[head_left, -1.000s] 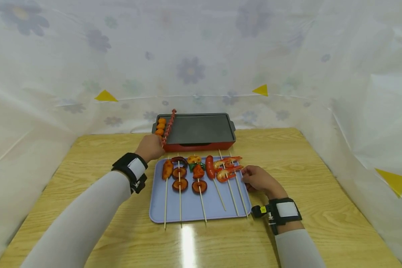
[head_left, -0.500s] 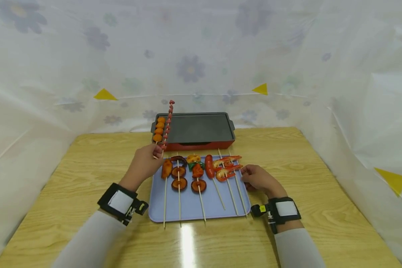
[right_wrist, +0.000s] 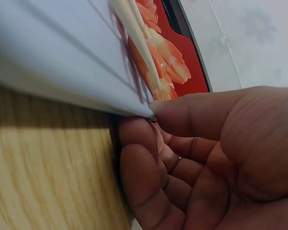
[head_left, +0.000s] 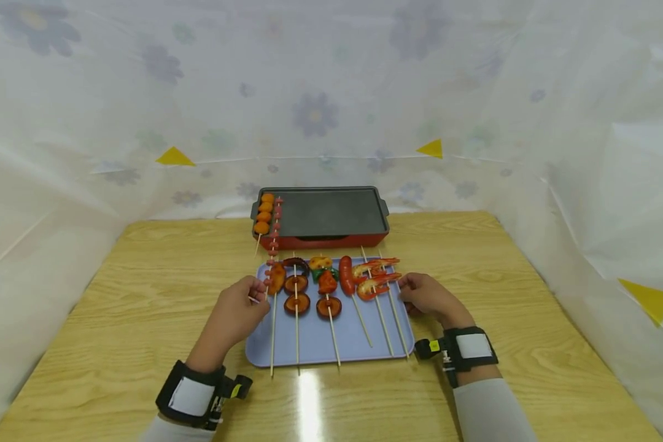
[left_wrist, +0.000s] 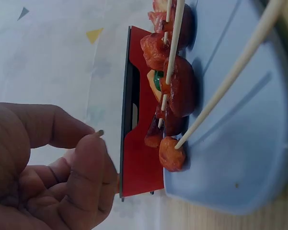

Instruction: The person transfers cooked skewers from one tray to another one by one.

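Note:
My left hand (head_left: pixel 233 316) pinches the lower end of a skewer of small red pieces (head_left: pixel 274 244) between thumb and fingertips. That skewer slants from above the tray's left edge up towards the grill. In the left wrist view its stick end (left_wrist: pixel 100 133) pokes out between thumb and finger. My right hand (head_left: pixel 432 299) pinches the right rim of the lavender tray (head_left: pixel 314 341), thumb on top and fingers below in the right wrist view. On the tray lie several skewers, among them a sausage (head_left: pixel 346 276), shrimp (head_left: pixel 372 287), mushroom slices (head_left: pixel 296 304) and a brown piece (head_left: pixel 277 279).
A red grill with a dark flat plate (head_left: pixel 331 212) stands behind the tray. A skewer of orange balls (head_left: pixel 263 217) lies at its left end, stick hanging over the front. Floral sheeting (head_left: pixel 315 116) encloses the wooden table (head_left: pixel 475 258) at back and sides.
My left hand has drawn back from the grill towards me, bringing the skewer of red pieces with it. The orange-ball skewer stays on the grill. My right hand keeps its place on the tray.

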`<action>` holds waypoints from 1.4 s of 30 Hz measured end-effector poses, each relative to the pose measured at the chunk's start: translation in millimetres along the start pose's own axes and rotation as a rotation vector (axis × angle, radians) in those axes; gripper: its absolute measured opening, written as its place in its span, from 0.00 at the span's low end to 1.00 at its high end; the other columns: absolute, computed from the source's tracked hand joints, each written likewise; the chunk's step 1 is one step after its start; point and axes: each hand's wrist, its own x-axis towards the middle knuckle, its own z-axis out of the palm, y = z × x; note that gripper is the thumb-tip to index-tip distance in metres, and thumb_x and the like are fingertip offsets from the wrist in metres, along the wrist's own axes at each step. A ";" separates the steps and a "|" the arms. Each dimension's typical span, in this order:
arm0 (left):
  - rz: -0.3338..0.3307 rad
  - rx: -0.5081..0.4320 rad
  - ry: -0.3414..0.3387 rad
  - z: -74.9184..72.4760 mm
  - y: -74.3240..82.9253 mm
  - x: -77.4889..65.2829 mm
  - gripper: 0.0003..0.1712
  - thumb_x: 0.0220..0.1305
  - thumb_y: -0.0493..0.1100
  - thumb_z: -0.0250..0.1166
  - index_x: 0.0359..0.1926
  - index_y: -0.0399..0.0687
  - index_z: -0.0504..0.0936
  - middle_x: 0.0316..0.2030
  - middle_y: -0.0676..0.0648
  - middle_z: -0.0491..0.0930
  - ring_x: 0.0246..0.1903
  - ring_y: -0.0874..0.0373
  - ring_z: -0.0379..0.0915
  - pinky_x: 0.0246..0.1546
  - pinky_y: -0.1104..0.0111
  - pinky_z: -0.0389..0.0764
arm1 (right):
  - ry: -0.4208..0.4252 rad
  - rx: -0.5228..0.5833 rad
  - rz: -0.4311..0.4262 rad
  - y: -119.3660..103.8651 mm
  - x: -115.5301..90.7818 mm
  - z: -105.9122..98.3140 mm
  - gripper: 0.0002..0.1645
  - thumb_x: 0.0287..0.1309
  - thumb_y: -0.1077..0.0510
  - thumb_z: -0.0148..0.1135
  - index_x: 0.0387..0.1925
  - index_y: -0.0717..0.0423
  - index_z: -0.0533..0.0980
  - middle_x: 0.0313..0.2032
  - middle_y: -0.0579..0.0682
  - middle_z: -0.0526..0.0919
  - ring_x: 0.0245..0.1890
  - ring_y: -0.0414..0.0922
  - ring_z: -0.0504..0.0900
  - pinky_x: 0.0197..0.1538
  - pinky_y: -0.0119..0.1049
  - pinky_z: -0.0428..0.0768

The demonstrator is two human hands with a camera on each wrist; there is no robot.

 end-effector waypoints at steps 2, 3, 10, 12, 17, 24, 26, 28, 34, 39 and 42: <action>-0.009 0.014 -0.004 1.4 -0.4 -7.6 0.10 0.57 0.32 0.64 0.41 0.36 0.76 0.32 0.45 0.77 0.27 0.55 0.72 0.27 0.65 0.74 | 0.001 -0.001 0.000 0.0 -0.4 0.0 0.10 0.66 0.64 0.54 0.46 0.64 0.73 0.33 0.54 0.76 0.27 0.46 0.76 0.29 0.37 0.76; -0.013 0.025 -0.009 1.7 -0.4 -11.6 0.09 0.57 0.32 0.64 0.40 0.37 0.75 0.31 0.45 0.76 0.26 0.56 0.71 0.26 0.65 0.74 | 0.001 -0.001 -0.002 0.2 -0.6 0.0 0.10 0.66 0.64 0.54 0.47 0.64 0.73 0.32 0.54 0.76 0.27 0.46 0.76 0.29 0.37 0.76; -0.036 0.089 -0.054 2.9 -8.4 -25.6 0.08 0.55 0.30 0.62 0.36 0.39 0.72 0.24 0.48 0.71 0.22 0.57 0.65 0.23 0.66 0.66 | 0.003 0.004 -0.008 1.9 -1.3 -0.3 0.10 0.66 0.65 0.55 0.47 0.65 0.73 0.31 0.53 0.75 0.26 0.45 0.75 0.28 0.37 0.76; -0.047 0.100 -0.070 3.1 -11.6 -28.4 0.08 0.55 0.30 0.61 0.35 0.39 0.72 0.25 0.48 0.71 0.23 0.56 0.65 0.23 0.66 0.66 | 0.003 0.004 -0.009 2.3 -1.4 -0.5 0.10 0.66 0.65 0.55 0.47 0.65 0.73 0.31 0.53 0.75 0.26 0.46 0.76 0.29 0.37 0.76; -0.073 0.101 -0.105 3.4 -15.3 -35.0 0.08 0.54 0.30 0.61 0.34 0.40 0.70 0.25 0.48 0.70 0.23 0.56 0.65 0.22 0.66 0.65 | -0.002 0.006 -0.013 3.2 -0.7 -0.9 0.10 0.66 0.65 0.54 0.47 0.65 0.72 0.31 0.52 0.74 0.26 0.45 0.75 0.29 0.37 0.76; -0.099 0.126 -0.110 5.5 -16.9 -41.3 0.09 0.53 0.30 0.62 0.32 0.41 0.70 0.24 0.48 0.70 0.22 0.56 0.65 0.22 0.66 0.65 | -0.005 0.005 -0.005 2.5 -0.4 -0.5 0.11 0.66 0.65 0.54 0.48 0.65 0.72 0.31 0.52 0.74 0.27 0.45 0.75 0.29 0.37 0.76; -0.108 0.135 -0.105 6.8 -18.1 -43.0 0.09 0.52 0.31 0.62 0.32 0.41 0.70 0.24 0.48 0.70 0.22 0.55 0.65 0.22 0.66 0.65 | -0.004 0.003 -0.003 2.1 -0.4 -0.4 0.11 0.66 0.65 0.54 0.48 0.65 0.72 0.31 0.53 0.74 0.27 0.45 0.75 0.29 0.37 0.75; -0.114 0.146 -0.103 8.5 -19.8 -44.5 0.09 0.52 0.31 0.62 0.31 0.41 0.70 0.23 0.48 0.70 0.22 0.55 0.65 0.21 0.66 0.65 | -0.004 -0.001 -0.002 1.8 -0.3 -0.4 0.11 0.66 0.64 0.53 0.48 0.65 0.72 0.32 0.53 0.75 0.27 0.45 0.75 0.29 0.37 0.75; -0.118 0.188 -0.095 13.5 -23.5 -47.0 0.09 0.48 0.33 0.64 0.30 0.41 0.71 0.22 0.48 0.70 0.22 0.55 0.65 0.21 0.66 0.65 | -0.011 -0.002 -0.006 1.2 -0.5 -0.8 0.11 0.67 0.64 0.53 0.49 0.65 0.72 0.32 0.53 0.75 0.27 0.45 0.76 0.29 0.36 0.76; -0.108 0.222 -0.091 15.2 -21.3 -46.9 0.09 0.47 0.34 0.65 0.28 0.41 0.72 0.22 0.48 0.70 0.21 0.54 0.65 0.21 0.66 0.65 | -0.013 -0.002 -0.029 2.4 0.3 -0.6 0.13 0.66 0.65 0.54 0.50 0.67 0.72 0.33 0.54 0.76 0.27 0.46 0.77 0.29 0.37 0.77; -0.118 0.250 -0.102 15.4 -18.3 -46.4 0.09 0.48 0.33 0.65 0.27 0.41 0.72 0.21 0.47 0.70 0.21 0.54 0.65 0.20 0.66 0.64 | -0.017 -0.003 -0.034 3.3 1.0 -0.5 0.13 0.66 0.65 0.54 0.50 0.67 0.71 0.33 0.55 0.76 0.27 0.46 0.77 0.29 0.37 0.78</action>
